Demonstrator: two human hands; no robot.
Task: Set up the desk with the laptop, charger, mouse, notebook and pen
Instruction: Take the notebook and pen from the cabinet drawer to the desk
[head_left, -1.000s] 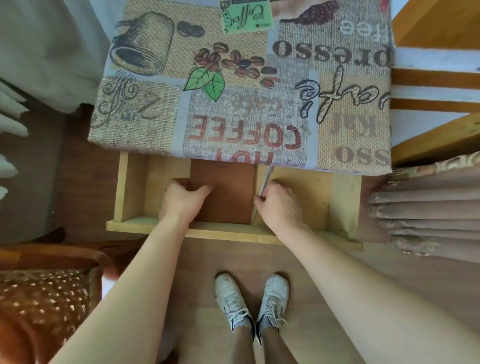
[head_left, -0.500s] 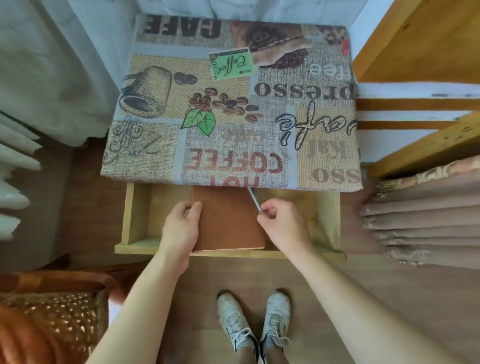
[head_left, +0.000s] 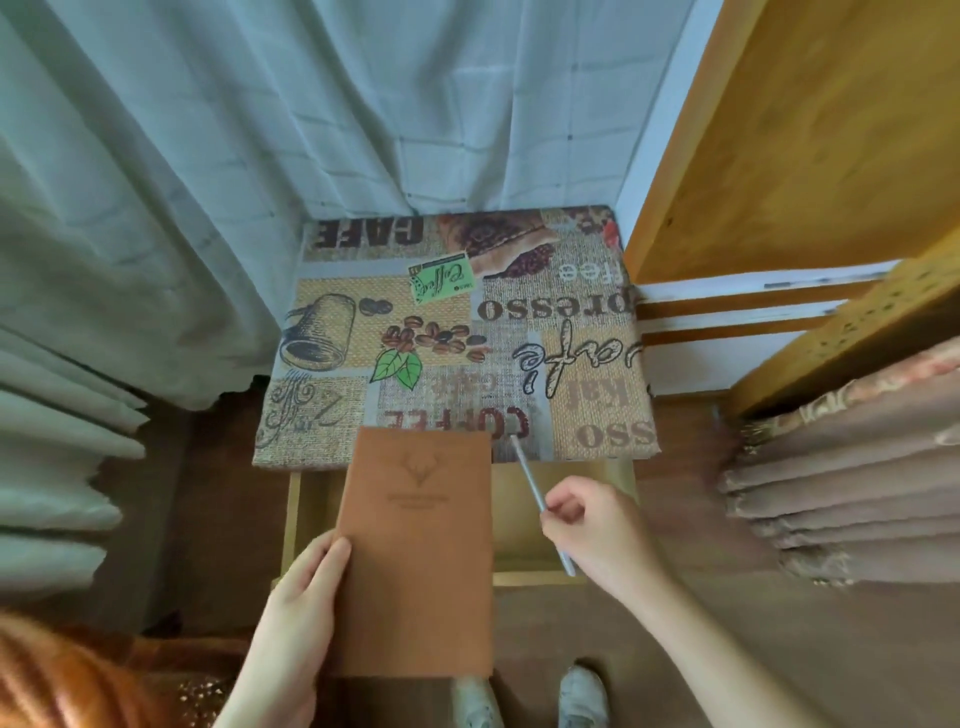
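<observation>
A brown notebook (head_left: 418, 551) with a deer-head emblem is lifted above the open wooden drawer (head_left: 540, 577); my left hand (head_left: 306, 597) grips its left edge. My right hand (head_left: 592, 535) pinches a silver pen (head_left: 530, 480), which slants up-left toward the desk's front edge. The small desk (head_left: 457, 332) is covered by a cloth printed with coffee motifs and has nothing on it. No laptop, charger or mouse is in view.
Pale curtains (head_left: 156, 208) hang behind and left of the desk. A yellow wooden shelf unit (head_left: 810, 156) stands on the right, with folded brown fabric (head_left: 852, 488) on a lower shelf. An orange patterned chair (head_left: 78, 680) is at bottom left. My shoes (head_left: 582, 696) are on the floor.
Both hands rose out of the drawer: the left lifted the notebook clear, the right brought up the pen. The camera tilted up, showing curtains and the whole desk.
</observation>
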